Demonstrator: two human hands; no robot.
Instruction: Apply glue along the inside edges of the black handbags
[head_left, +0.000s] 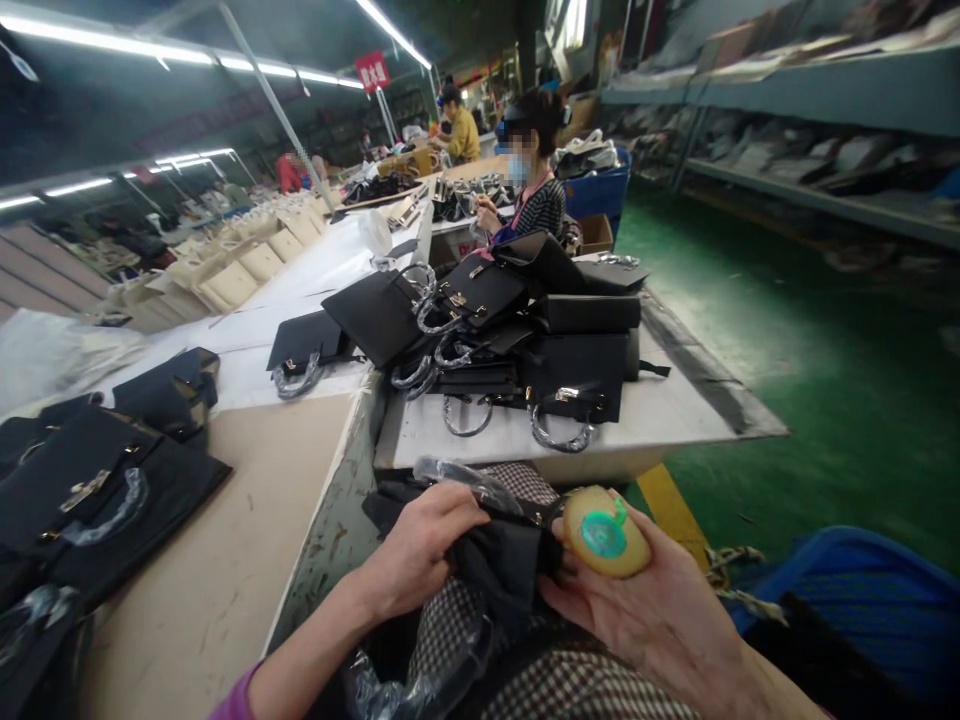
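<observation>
A black handbag [504, 560] lies across my checked lap, its handles wrapped in clear plastic. My left hand [429, 545] is closed on the bag's black material, thumb and fingers pinching a fold. In my right hand [645, 600] sits a round, yellowish, palm-sized object [631, 545] with a bright green patch in its middle; its kind I cannot make out. The fingertips of that hand reach behind the object to the bag's edge and are partly hidden.
Finished-looking black handbags [574, 370] are heaped on the white table ahead. More black bags [90, 490] lie on the left table [217, 520]. A blue basket [862, 600] stands at lower right. A co-worker [540, 195] sits beyond the heap; green floor [750, 330] runs along the right.
</observation>
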